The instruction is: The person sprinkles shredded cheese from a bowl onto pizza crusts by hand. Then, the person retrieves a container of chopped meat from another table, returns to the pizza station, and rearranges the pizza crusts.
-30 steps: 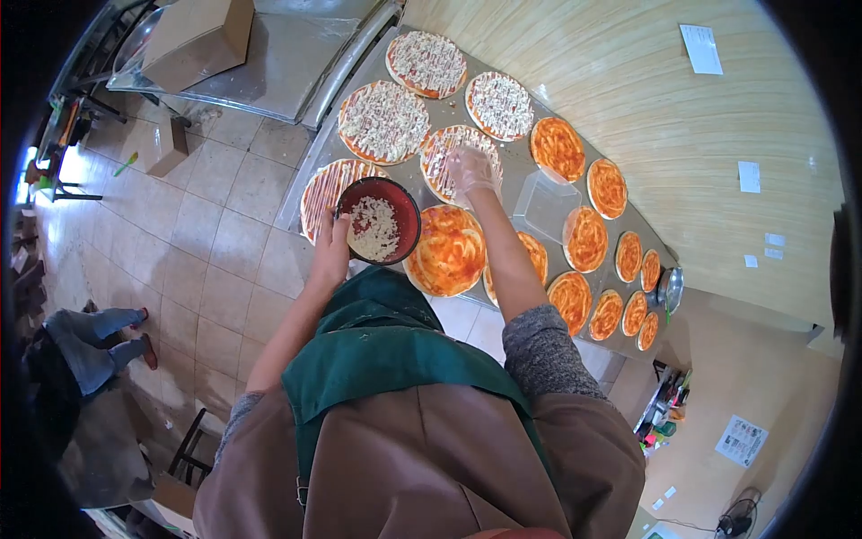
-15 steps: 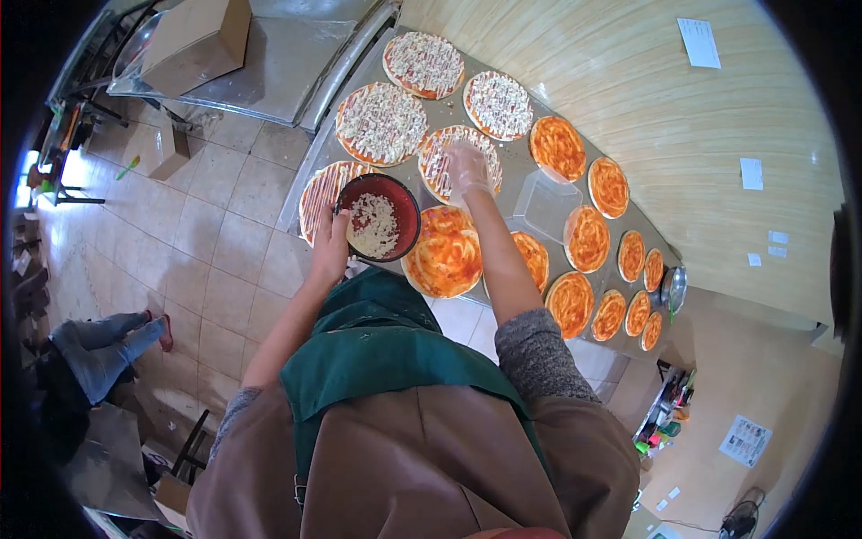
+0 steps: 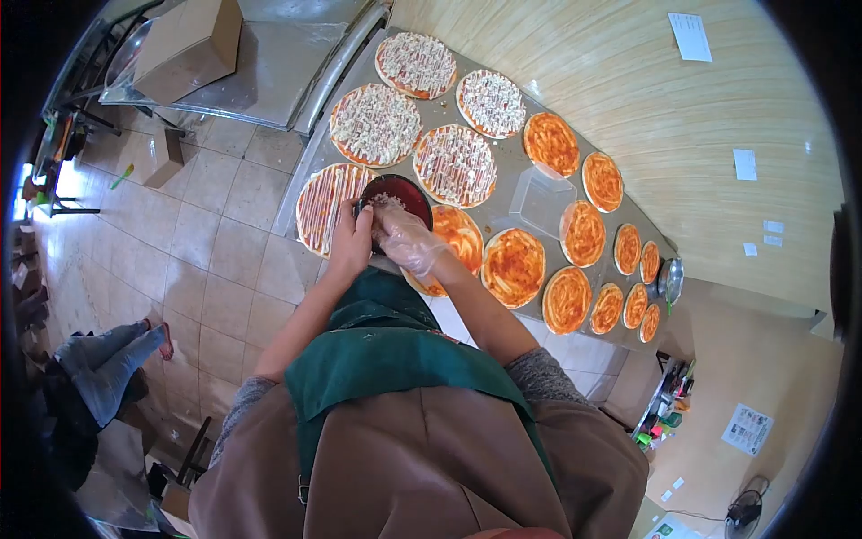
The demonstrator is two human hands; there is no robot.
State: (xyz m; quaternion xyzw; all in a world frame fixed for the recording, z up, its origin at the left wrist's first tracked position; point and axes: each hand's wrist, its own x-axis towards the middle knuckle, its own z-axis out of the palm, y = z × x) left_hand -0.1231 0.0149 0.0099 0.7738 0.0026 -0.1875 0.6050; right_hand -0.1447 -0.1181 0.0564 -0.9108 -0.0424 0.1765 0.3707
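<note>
My left hand (image 3: 351, 239) grips the rim of a dark bowl (image 3: 416, 199) with a red inside, tilted over the table's near edge. White shredded cheese (image 3: 390, 189) lies in the bowl. My right hand (image 3: 411, 239), in a clear plastic glove, reaches into it with fingers bunched in the cheese; the fingertips are partly hidden. Left of the bowl lies a pizza base with red and white stripes (image 3: 325, 212). Beyond is a pizza with a thin scatter of cheese (image 3: 455, 166). A sauce-covered base (image 3: 461, 239) lies partly under my right hand.
Cheese-topped pizzas (image 3: 374, 125) fill the far left of the metal table (image 3: 436, 111). Several sauced bases (image 3: 514, 268) spread to the right, around a clear plastic container (image 3: 541, 203). A metal bowl (image 3: 671, 280) stands at the right end. Another person's legs (image 3: 112, 364) show at lower left.
My right hand has moved from over the middle pizza back into the bowl. The bowl has shifted slightly right and tilted, with my left hand still holding it.
</note>
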